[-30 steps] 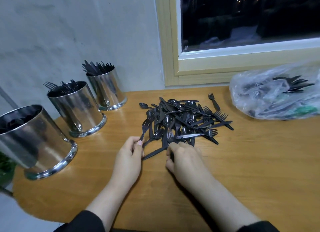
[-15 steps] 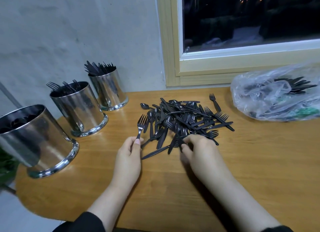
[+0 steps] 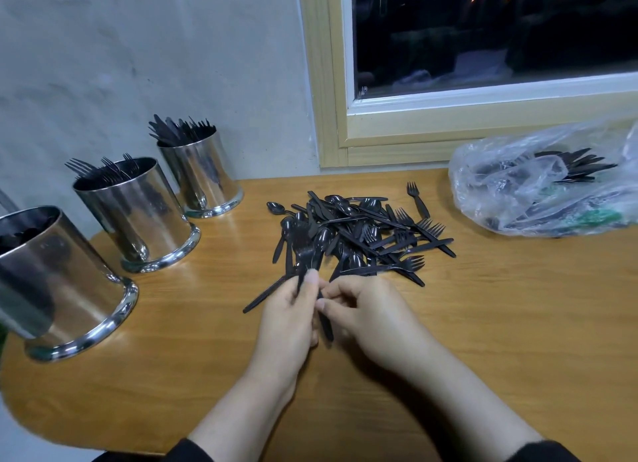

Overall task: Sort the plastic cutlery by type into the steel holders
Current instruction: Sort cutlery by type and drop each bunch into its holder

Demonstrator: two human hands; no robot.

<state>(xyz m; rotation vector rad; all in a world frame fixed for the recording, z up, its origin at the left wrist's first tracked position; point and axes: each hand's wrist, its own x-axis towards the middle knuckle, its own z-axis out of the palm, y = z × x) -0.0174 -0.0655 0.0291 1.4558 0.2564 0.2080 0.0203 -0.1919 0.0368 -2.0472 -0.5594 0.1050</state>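
A pile of black plastic cutlery (image 3: 362, 233), mixing forks, spoons and knives, lies mid-table. Three steel holders stand at the left: the near holder (image 3: 79, 289) has dark contents I cannot identify, the middle holder (image 3: 145, 216) holds forks, and the far holder (image 3: 207, 175) holds knives. My left hand (image 3: 286, 320) grips a black fork (image 3: 305, 254) by its handle, tines up, at the pile's near edge. My right hand (image 3: 369, 316) is right beside it. It pinches a black cutlery handle (image 3: 326, 325) that hangs between the two hands; its head is hidden.
A clear plastic bag (image 3: 538, 192) with more black cutlery lies at the right, under the window frame. One black knife (image 3: 262, 296) lies on the wooden table (image 3: 483, 323) just left of my left hand. The table's rounded edge curves at the lower left.
My right hand has pulled a piece out of the pile and brought it left and nearer, up against my left hand. My left hand, still holding its fork, has shifted right to meet it.
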